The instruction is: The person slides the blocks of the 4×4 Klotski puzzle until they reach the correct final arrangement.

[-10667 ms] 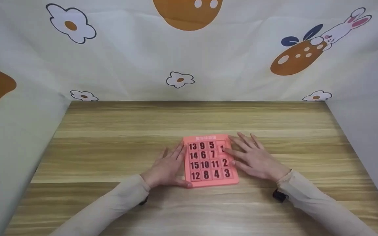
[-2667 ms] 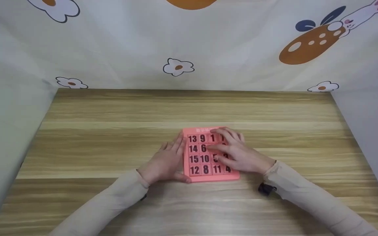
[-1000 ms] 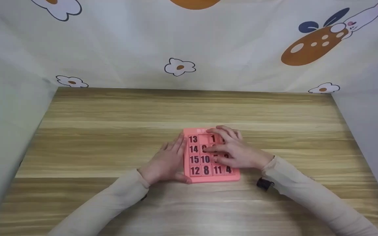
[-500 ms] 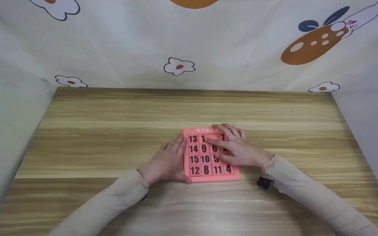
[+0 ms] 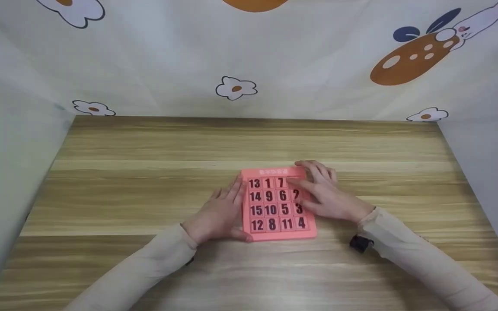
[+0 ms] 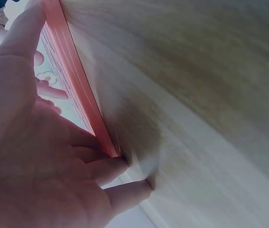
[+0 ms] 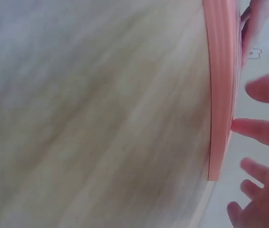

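Note:
A pink sliding number puzzle lies flat on the wooden table. Its top row reads 13, 1, 7, with the top right slot partly under a finger. My left hand rests along the puzzle's left edge, fingers extended, thumb at the lower left corner. Over the right side is my right hand, with its index fingertip by the top right slot and its thumb near the 2 and 3 tiles. In the left wrist view, my left hand touches the pink frame. The right wrist view shows one fingertip at the frame's edge.
The wooden table spreads around the puzzle. Behind it hangs a pale cloth printed with flowers and a rabbit, with pale walls at both sides. A small black object sits at the right wrist.
The right hand has moved to the right across the puzzle. Tile 1 has slid left into the second slot of the top row, and tile 7 has slid left beside it. The left hand has stayed put.

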The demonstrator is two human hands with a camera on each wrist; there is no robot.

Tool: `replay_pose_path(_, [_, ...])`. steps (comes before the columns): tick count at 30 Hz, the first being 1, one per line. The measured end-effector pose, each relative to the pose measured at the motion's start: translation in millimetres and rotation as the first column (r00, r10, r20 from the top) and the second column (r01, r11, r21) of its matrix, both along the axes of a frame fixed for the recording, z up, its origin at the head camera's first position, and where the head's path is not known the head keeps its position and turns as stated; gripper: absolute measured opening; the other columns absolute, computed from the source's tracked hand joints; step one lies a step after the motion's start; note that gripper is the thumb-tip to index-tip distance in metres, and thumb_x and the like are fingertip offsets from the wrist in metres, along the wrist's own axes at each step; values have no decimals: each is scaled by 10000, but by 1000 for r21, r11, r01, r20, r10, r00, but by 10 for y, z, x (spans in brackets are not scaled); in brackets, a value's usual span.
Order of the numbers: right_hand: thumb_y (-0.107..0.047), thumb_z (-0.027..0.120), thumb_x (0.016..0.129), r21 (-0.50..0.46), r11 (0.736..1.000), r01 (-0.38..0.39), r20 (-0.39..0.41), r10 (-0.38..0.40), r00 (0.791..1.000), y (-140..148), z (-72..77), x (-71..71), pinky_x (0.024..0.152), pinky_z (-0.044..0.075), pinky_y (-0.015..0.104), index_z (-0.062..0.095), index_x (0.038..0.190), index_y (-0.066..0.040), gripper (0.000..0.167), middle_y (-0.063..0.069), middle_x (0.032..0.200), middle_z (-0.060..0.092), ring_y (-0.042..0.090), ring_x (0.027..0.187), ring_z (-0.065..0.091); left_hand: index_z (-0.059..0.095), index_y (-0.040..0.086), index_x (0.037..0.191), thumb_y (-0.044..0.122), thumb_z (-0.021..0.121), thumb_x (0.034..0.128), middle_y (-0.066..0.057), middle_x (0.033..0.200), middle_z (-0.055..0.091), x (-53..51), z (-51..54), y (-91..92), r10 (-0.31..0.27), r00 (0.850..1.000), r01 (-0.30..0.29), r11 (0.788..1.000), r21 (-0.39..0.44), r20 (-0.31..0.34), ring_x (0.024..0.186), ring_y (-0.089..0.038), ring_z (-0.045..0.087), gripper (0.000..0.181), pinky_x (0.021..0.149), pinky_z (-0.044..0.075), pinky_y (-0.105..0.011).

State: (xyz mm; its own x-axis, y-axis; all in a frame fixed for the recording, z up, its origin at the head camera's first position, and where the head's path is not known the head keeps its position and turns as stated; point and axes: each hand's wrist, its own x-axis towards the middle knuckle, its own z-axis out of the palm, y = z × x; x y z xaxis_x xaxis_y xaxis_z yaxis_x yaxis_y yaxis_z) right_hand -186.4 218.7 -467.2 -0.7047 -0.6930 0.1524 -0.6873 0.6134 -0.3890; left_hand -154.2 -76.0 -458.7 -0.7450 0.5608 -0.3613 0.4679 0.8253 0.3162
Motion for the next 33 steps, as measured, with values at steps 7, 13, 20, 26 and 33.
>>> replay_pose_path(7, [-216,687,849,-60,996,-58,-63,54,997,136,25,-27,1037,122,650,766,998,-188,170,123,1480,372,455,1350,216,12,-34,1520,691,700,672,-193,1570,-115,0,6,4,-1,1000,1,1000,-4,8,1447,-321,-50,1310,1133,108,-550])
replay_pose_path(13, [-268,646,907,37,999,-15,-88,18,996,83,30,11,1046,144,644,696,1207,-189,315,127,1546,270,448,1376,179,6,-31,1520,682,709,667,-189,1568,-121,9,21,-6,11,1000,-11,1000,1,19,1446,-313,-54,1315,1137,96,-543])
replay_pose_path(20, [-334,632,923,37,993,-109,-38,110,993,-13,51,63,1048,136,658,725,1148,-207,274,85,1538,297,434,1377,192,27,-38,1521,679,709,674,-200,1573,-104,9,7,-8,4,1000,-4,1000,-6,7,1447,-330,-30,1302,1136,112,-546])
replay_pose_path(26, [-306,662,889,19,999,-38,-117,40,992,-15,85,3,1031,172,633,764,1008,-182,200,105,1472,386,419,1355,244,23,-38,1521,681,704,677,-198,1575,-97,13,0,-17,2,1000,-2,1000,6,4,1448,-330,-33,1301,1136,113,-549])
replay_pose_path(33, [-374,571,951,79,994,-75,-8,76,997,-75,16,-19,1071,126,626,608,1329,-182,426,157,1552,220,441,1389,149,37,-51,1518,682,699,686,-216,1575,-74,21,5,-14,-9,1000,9,1000,13,-10,1447,-344,-14,1292,1128,144,-561])
